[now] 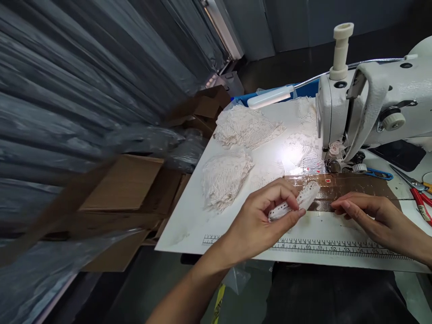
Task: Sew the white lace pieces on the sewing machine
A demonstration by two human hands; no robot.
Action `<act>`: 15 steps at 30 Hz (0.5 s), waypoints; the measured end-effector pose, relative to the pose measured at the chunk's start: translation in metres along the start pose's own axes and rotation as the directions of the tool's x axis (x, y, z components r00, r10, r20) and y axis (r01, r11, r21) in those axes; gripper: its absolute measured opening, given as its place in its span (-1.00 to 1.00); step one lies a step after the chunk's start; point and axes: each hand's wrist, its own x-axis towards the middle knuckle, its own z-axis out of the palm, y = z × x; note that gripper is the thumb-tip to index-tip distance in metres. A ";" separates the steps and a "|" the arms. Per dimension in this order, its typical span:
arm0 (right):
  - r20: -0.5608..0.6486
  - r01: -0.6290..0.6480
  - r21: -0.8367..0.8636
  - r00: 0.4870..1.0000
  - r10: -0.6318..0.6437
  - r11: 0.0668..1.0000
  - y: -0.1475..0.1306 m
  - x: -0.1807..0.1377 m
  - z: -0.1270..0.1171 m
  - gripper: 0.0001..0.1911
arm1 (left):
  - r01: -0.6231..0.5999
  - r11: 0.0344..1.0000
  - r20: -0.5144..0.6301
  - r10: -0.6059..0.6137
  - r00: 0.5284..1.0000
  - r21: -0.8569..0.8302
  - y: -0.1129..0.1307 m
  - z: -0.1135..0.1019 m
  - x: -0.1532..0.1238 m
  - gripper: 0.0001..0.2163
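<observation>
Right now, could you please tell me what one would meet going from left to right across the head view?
Cardboard box, nearer lace pile, left hand holding a lace piece, right hand, red pliers.

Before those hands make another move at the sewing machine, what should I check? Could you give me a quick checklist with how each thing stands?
1. Lace piece gripped: ok, pinched between the left hand's thumb and fingers.
2. Right hand apart from the sewing machine: ok, it is in front of it, near the brown strip.
3. Right hand free of small items: cannot tell, its fingers curl out of view.
4. Lamp lit: ok, a bright patch falls on the lace below.
5. Red-handled tool apart from both hands: ok, it lies to the right.
6. Needle threaded: cannot tell, too small to see.
</observation>
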 end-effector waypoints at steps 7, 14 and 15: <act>0.147 -0.187 0.460 0.980 0.133 0.868 -0.002 0.008 0.013 -0.39 | -0.015 1.000 0.185 0.018 0.983 -0.016 -0.017 0.019 0.011 -0.91; 0.102 -0.150 0.342 0.987 0.122 0.928 -0.002 0.011 0.021 -0.46 | 0.074 0.993 0.163 -0.058 0.985 -0.095 -0.018 0.022 0.011 -0.91; 0.123 -0.149 0.331 0.986 0.114 0.932 -0.001 0.011 0.022 -0.50 | 0.103 0.988 0.159 -0.083 0.984 -0.118 -0.018 0.021 0.011 -0.90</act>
